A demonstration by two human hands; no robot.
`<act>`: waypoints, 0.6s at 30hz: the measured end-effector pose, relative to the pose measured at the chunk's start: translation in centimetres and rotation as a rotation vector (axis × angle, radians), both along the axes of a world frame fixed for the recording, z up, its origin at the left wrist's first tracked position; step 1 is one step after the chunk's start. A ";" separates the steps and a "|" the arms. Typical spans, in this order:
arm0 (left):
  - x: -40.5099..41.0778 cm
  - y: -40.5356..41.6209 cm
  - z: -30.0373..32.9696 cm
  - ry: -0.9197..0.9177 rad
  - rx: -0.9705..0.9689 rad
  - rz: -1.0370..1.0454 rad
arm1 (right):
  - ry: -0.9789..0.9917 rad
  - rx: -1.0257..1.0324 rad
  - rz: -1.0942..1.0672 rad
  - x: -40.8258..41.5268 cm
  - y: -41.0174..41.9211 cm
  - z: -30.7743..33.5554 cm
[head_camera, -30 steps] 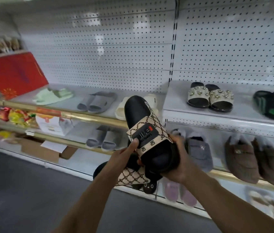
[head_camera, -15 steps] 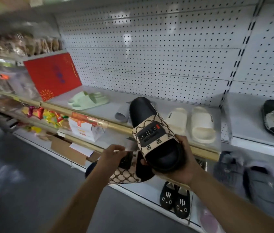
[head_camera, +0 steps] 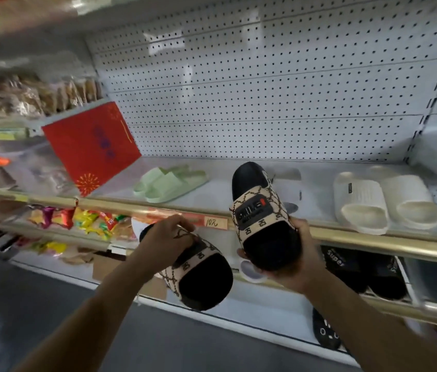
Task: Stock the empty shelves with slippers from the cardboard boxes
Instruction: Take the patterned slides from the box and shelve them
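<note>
My left hand (head_camera: pixel 166 234) grips one patterned slipper (head_camera: pixel 201 275), my right hand (head_camera: pixel 290 264) its mate (head_camera: pixel 260 218), before the shelf (head_camera: pixel 212 194); best set them side by side between green pair (head_camera: pixel 169 183) and white pair (head_camera: pixel 383 200).

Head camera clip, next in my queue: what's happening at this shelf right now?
A person is stocking slippers. The left hand grips one black slide slipper with a beige patterned strap from above, held low. The right hand cradles the matching black and beige slide from beneath, raised in front of the white metal shelf with a gold front rail. On that shelf already sit a pale green pair of slides and a cream pair of slides. Neither held slipper is placed yet.
</note>
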State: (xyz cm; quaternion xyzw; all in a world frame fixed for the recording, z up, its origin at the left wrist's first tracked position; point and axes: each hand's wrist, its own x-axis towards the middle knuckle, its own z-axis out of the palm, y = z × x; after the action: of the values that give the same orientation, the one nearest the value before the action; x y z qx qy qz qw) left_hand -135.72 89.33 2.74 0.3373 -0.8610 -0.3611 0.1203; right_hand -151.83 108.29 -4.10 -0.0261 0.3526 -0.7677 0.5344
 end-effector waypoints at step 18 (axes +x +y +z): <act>-7.5 -20.4 3.6 0.059 -0.090 -0.301 | -0.040 0.246 -0.204 -4.0 -19.1 -2.8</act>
State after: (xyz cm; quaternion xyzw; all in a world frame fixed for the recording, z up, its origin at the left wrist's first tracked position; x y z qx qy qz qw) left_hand -143.24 68.93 6.33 0.1878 -0.9132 -0.3460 0.1051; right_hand -155.83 89.14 -6.86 0.0907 0.4341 -0.7694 0.4597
